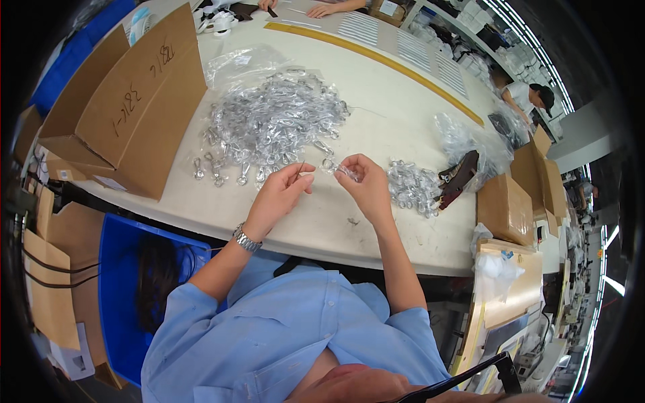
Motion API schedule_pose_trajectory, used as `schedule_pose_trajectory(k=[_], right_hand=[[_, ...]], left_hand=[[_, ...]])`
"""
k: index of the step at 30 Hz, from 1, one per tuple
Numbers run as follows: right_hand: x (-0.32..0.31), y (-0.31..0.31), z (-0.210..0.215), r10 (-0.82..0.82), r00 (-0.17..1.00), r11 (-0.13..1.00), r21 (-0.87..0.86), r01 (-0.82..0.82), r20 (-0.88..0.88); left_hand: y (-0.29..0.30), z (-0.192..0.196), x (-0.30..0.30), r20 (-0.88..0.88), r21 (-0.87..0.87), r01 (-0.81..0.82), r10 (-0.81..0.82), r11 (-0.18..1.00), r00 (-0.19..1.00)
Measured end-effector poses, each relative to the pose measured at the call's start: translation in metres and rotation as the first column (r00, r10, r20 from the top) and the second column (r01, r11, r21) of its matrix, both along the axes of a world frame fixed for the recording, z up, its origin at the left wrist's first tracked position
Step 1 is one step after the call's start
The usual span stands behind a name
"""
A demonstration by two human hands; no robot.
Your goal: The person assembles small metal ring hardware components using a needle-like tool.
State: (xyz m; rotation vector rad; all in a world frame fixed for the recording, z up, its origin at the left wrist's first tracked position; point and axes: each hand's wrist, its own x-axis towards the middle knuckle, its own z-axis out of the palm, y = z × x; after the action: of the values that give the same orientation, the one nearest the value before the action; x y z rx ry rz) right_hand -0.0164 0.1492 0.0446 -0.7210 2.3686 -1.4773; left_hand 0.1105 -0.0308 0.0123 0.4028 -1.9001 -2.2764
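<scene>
My left hand (pixel 277 198), with a metal watch (pixel 246 238) on its wrist, pinches a thin dark strip or cord (pixel 301 167); its exact kind is too small to make out. Just to the right, my right hand (pixel 369 188) grips a metal snap hook (pixel 328 164) with a ring, partly in clear plastic and partly hidden by my fingers. Beyond both hands lies a large heap of plastic-wrapped snap hooks (pixel 272 117), a few lying loose at its near edge. A smaller pile of wrapped hooks (pixel 412 187) sits right of my right hand, beside dark red-brown straps (pixel 460 179) with metal fittings.
An open cardboard box (pixel 144 101) stands on the table's left, smaller cartons (pixel 505 209) at its right end. A long yellow ruler (pixel 383 58) crosses the far side. A blue bin (pixel 121 295) stands below left. Another person's hand (pixel 322 10) rests beyond; a capped person (pixel 527 101) bends at far right.
</scene>
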Motion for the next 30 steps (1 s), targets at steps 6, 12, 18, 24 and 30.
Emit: schedule_pose_trajectory(k=[6,12,18,24,30], right_hand=[[0.036,0.023,-0.025,0.174,0.923,0.932,-0.36,-0.042,0.343],[0.037,0.05,-0.029,0.379,0.585,0.858,-0.509,0.068,0.717],[0.034,0.061,-0.039,0.395,0.641,0.895,-0.433,-0.107,0.658],[0.038,0.06,-0.04,0.484,0.596,0.871,-0.415,-0.262,0.64],[0.039,0.055,-0.038,0.217,0.738,0.766,-0.58,0.277,0.639]], left_hand=[[0.0,0.002,-0.003,0.036,-0.009,0.164,-0.163,0.986,0.986],[0.007,0.004,-0.001,-0.006,-0.499,0.196,-0.23,0.844,0.973],[0.022,0.004,-0.006,-0.218,-0.754,0.026,-0.289,0.656,0.932],[0.027,0.005,-0.008,-0.04,-0.52,0.145,-0.194,0.842,0.98],[0.033,-0.013,-0.002,-0.048,-0.251,0.021,-0.034,0.968,0.998]])
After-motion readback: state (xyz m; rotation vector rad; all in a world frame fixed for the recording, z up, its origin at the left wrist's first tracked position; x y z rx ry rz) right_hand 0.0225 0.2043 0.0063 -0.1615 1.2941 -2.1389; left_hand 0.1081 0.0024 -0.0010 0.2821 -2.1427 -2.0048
